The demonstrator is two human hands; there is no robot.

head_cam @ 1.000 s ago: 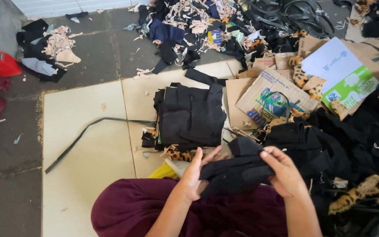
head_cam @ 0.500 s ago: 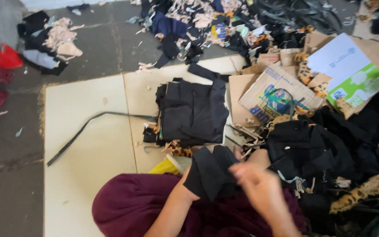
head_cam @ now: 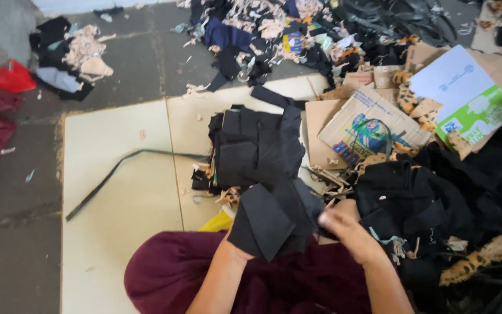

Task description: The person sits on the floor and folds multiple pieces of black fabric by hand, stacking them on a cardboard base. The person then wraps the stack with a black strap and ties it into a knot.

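Observation:
Both my hands hold a bundle of black fabric pieces (head_cam: 271, 218) just above my lap, which is covered in maroon cloth (head_cam: 164, 273). My left hand (head_cam: 233, 244) is mostly hidden under the pieces and supports them from below. My right hand (head_cam: 341, 224) grips their right edge with fingers closed. Straight ahead on the pale floor board (head_cam: 123, 197) lies a neat stack of black fabric pieces (head_cam: 257, 145).
A heap of black cloth with leopard-print scraps (head_cam: 437, 203) fills the right side. Flattened cardboard boxes (head_cam: 373, 122) and a white-and-green box (head_cam: 466, 93) lie beyond it. A long black strip (head_cam: 117, 168) crosses the board. Mixed scraps (head_cam: 251, 29) lie at the back, red cloth (head_cam: 1, 78) at the left.
The black pieces went from lying flat across both palms to being gathered and tipped up over my left hand. My right hand moved from under them to their right edge.

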